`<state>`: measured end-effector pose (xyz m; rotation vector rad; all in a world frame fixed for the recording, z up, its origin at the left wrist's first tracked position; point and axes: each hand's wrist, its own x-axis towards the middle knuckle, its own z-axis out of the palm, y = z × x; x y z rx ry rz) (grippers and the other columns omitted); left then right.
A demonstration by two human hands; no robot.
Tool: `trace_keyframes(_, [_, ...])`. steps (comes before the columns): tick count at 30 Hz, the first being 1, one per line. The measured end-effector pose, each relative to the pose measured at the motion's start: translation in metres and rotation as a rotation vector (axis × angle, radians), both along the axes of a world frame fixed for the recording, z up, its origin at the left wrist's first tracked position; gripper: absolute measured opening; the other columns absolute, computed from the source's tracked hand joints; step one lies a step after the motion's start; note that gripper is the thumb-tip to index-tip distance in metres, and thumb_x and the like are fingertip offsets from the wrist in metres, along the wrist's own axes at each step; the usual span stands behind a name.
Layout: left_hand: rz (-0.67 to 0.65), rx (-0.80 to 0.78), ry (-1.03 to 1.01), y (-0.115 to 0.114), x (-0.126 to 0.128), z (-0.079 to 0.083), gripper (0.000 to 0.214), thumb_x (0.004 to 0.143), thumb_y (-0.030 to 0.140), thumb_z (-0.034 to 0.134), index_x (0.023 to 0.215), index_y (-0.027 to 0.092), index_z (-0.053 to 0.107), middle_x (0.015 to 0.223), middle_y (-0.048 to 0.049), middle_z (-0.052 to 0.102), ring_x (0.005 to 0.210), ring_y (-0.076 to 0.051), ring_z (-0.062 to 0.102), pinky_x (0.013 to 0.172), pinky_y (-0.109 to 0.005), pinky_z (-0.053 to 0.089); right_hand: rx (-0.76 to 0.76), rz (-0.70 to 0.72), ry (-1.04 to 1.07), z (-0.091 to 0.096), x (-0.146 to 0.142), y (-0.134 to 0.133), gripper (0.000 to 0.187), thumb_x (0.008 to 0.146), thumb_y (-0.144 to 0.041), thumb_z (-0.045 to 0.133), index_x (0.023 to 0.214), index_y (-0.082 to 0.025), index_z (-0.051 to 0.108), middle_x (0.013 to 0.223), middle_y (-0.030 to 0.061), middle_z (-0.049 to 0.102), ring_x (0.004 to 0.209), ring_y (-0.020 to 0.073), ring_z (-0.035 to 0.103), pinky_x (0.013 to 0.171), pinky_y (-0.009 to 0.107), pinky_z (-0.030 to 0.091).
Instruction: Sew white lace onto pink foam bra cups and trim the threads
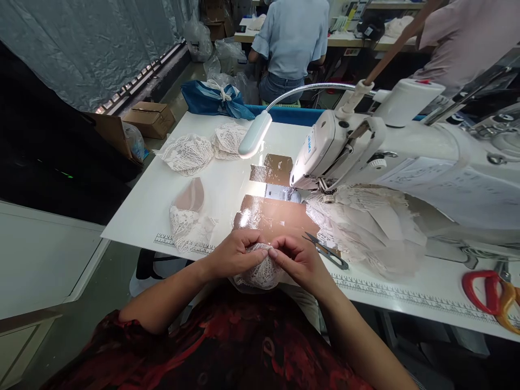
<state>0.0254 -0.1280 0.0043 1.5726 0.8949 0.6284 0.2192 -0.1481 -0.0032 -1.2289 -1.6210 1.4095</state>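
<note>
A piece of cream lace fabric point(260, 273), rounded like a cup, is held at the table's front edge close to my body. My left hand point(238, 252) pinches its upper edge with the thumb on top. From the other side my right hand point(298, 262) pinches the same edge, fingertips nearly meeting the left ones. Just right of my right hand lie small dark thread snips point(327, 252). Beyond my hands is the sewing machine point(345, 146), its needle area lit by a lamp point(255, 134).
Lace pieces point(187, 154) lie at the table's far left, and a beige cup with lace point(189, 211) nearer. A lace pile point(365, 225) sits under the machine arm. Scissors point(483, 292) with red and orange handles lie right. A person point(298, 38) sits beyond the table.
</note>
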Motion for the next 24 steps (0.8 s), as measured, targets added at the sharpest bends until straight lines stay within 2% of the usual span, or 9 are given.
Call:
trace_keyframes(5, [-0.082,-0.139,-0.085,0.003,-0.002,0.000,0.025,0.080,0.036,0.064,0.081,0.013,0.054,0.074,0.0014,0.050,0.066,-0.009,0.045,0.059,-0.020,0.038,-0.039,0.020,0.014,0.002,0.002,0.000,0.025,0.085,-0.042,0.058,0.077,-0.018,0.058,0.065,-0.0027,0.053,0.057,0.0096,0.046,0.052,0.022,0.036])
trace_keyframes(9, [-0.156,-0.249,-0.142,0.008,-0.003,0.000,0.026,0.079,0.036,0.067,0.087,0.012,0.058,0.075,0.0012,0.053,0.067,-0.009,0.047,0.060,-0.019,0.039,-0.114,0.027,0.088,0.004,0.006,0.000,0.026,0.084,-0.043,0.060,0.075,-0.018,0.057,0.063,-0.0036,0.051,0.055,0.0091,0.044,0.051,0.022,0.035])
trace_keyframes(12, [-0.137,-0.284,-0.137,0.009,-0.001,-0.002,0.026,0.082,0.036,0.064,0.081,0.011,0.060,0.070,0.0011,0.053,0.064,-0.008,0.047,0.058,-0.019,0.038,-0.109,0.013,0.115,0.006,0.010,0.003,0.024,0.085,-0.042,0.059,0.078,-0.018,0.060,0.065,-0.0030,0.052,0.058,0.0092,0.045,0.053,0.022,0.037])
trace_keyframes(16, [-0.091,-0.297,-0.117,0.009,0.003,-0.006,0.028,0.080,0.039,0.064,0.078,0.011,0.059,0.068,0.0018,0.052,0.060,-0.008,0.046,0.056,-0.019,0.038,-0.030,0.004,0.115,0.007,0.014,0.006,0.025,0.082,-0.041,0.063,0.094,-0.019,0.063,0.083,0.0015,0.061,0.073,0.0128,0.054,0.064,0.024,0.043])
trace_keyframes(20, [-0.109,-0.245,-0.090,0.010,0.007,-0.008,0.029,0.081,0.039,0.063,0.075,0.011,0.056,0.065,0.0027,0.048,0.059,-0.007,0.042,0.054,-0.018,0.034,-0.053,0.049,-0.015,0.006,0.014,0.007,0.025,0.084,-0.042,0.060,0.077,-0.018,0.061,0.067,-0.0021,0.054,0.059,0.0094,0.045,0.053,0.022,0.036])
trace_keyframes(24, [-0.175,-0.286,-0.156,0.012,0.008,-0.006,0.030,0.079,0.039,0.067,0.079,0.012,0.056,0.070,0.0019,0.050,0.063,-0.008,0.045,0.057,-0.019,0.036,-0.083,0.038,0.034,0.007,0.015,0.007,0.028,0.083,-0.043,0.060,0.072,-0.018,0.057,0.062,-0.0040,0.048,0.056,0.0081,0.040,0.051,0.022,0.032])
